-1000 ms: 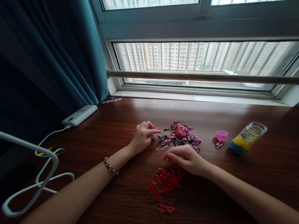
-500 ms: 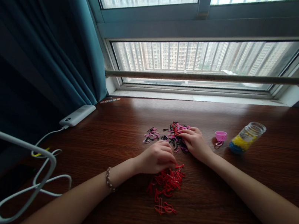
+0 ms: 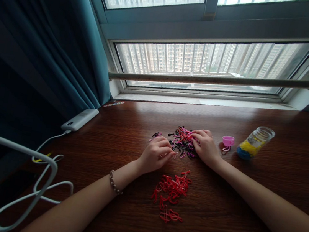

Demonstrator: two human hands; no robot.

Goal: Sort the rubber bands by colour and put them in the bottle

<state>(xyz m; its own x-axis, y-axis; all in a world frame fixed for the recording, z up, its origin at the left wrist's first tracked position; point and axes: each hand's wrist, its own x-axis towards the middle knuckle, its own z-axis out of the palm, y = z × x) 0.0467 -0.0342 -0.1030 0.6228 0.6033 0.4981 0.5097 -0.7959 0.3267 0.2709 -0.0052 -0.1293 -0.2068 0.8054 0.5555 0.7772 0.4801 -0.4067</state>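
Note:
A mixed pile of small pink, black and red rubber bands (image 3: 181, 141) lies on the brown table. My right hand (image 3: 206, 147) rests at the right side of this pile, its thumb and fingers closed on rubber bands there. At the pile's near left edge is my left hand (image 3: 156, 155), fingers bent and a little apart, with nothing visible in them. A pale band lies close to its fingertips. Closer to me is a separate heap of red rubber bands (image 3: 172, 188), which neither hand touches. My left hand partly covers a few pink and black bands on the left.
To the right stand a small pink cup-shaped piece (image 3: 227, 141) with a loop and a clear jar (image 3: 255, 142) with yellow and blue contents. A white power bank (image 3: 80, 119) with a white cable (image 3: 45, 187) lies left, beside the blue curtain (image 3: 92, 64). A window is behind.
My left hand has moved up and left from the red heap to the mixed pile. My right hand has shifted slightly right, its fingers still at the pile.

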